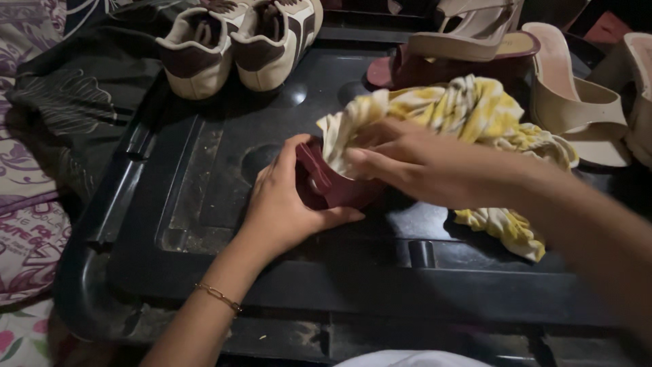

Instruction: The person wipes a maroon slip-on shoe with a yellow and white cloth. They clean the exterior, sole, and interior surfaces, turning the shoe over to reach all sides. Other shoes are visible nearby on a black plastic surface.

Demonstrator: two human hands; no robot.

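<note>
My left hand [285, 204] grips a maroon shoe [326, 185] that rests on a black plastic surface [204, 197]. A thin gold bracelet circles that wrist. My right hand [414, 160] presses a yellow and white cloth [468, 109] against the top of the maroon shoe. The cloth trails off to the right and down under my right forearm. Most of the shoe is hidden by both hands and the cloth.
A pair of cream and brown sneakers [238, 44] stands at the back left. A maroon heeled sandal [455, 54] and beige heeled sandals [577, 102] lie at the back right. Dark cloth [81, 95] and patterned fabric [27, 224] lie to the left.
</note>
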